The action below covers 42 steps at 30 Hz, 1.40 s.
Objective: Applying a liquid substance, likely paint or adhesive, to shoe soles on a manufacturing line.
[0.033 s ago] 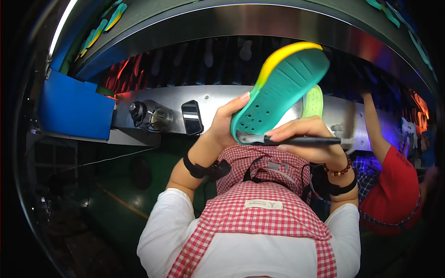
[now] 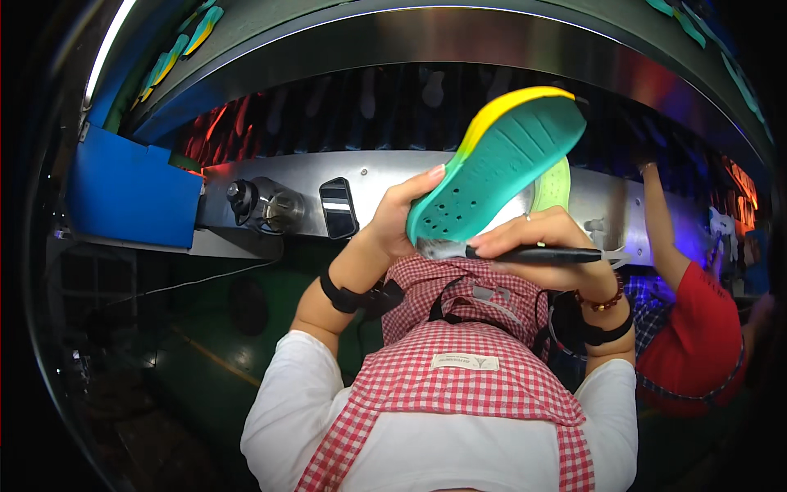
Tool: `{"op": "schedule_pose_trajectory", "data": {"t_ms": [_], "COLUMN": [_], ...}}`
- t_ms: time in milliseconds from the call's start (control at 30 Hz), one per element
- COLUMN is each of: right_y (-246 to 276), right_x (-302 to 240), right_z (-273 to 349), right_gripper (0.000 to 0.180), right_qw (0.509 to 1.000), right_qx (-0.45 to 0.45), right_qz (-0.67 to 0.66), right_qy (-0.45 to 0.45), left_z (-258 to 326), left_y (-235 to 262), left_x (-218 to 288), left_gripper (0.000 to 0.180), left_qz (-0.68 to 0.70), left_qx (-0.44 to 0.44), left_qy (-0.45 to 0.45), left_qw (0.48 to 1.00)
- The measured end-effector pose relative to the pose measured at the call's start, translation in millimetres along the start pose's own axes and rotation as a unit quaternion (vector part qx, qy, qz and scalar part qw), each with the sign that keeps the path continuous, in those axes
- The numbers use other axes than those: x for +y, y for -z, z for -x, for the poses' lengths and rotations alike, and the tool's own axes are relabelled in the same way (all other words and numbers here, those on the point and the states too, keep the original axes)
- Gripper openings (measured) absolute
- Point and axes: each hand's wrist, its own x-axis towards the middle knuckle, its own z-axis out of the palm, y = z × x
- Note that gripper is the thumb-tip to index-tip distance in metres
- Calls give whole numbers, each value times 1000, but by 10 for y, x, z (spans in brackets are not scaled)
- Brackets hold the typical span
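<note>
My left hand is closed on the heel end of a teal shoe sole with a yellow rim at its toe end. The sole is tilted, toe up to the right, with small holes near the heel and grooves across the forefoot. In my right hand lies a brush with a black handle; its pale bristles touch the heel edge beside my left fingers. Behind the held sole, a light green sole is partly hidden on the metal ledge.
On the metal ledge stand a clear container with a black top and a phone. Beyond runs a dark rack of soles. At the left is a blue box. A person in red reaches toward the rack.
The held sole has dipped slightly at its toe end. The brush's bristles have shifted a little off the heel's face to its lower edge.
</note>
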Motion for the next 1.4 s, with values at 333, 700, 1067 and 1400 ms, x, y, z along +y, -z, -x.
{"op": "schedule_pose_trajectory", "data": {"t_ms": [333,700,1067,1400], "right_y": [359,400,52,-225], "right_x": [-239,-179,-294,57], "right_z": [54,290,235,130], "right_gripper": [22,24,25,23], "right_qw": [989,996,981,932], "right_qx": [-140,64,130,86], "right_qz": [53,64,129,335], "right_qy": [-13,-6,70,112], "left_z": [30,72,-186,-257], "left_y": [-162,-59,115,221], "left_x": [228,434,44,-200], "left_gripper": [52,54,77,83], "left_qz": [-228,-168,111,77], "left_qx": [45,47,14,74], "left_qy": [205,162,-56,-118], "left_qw": [951,971,992,987]}}
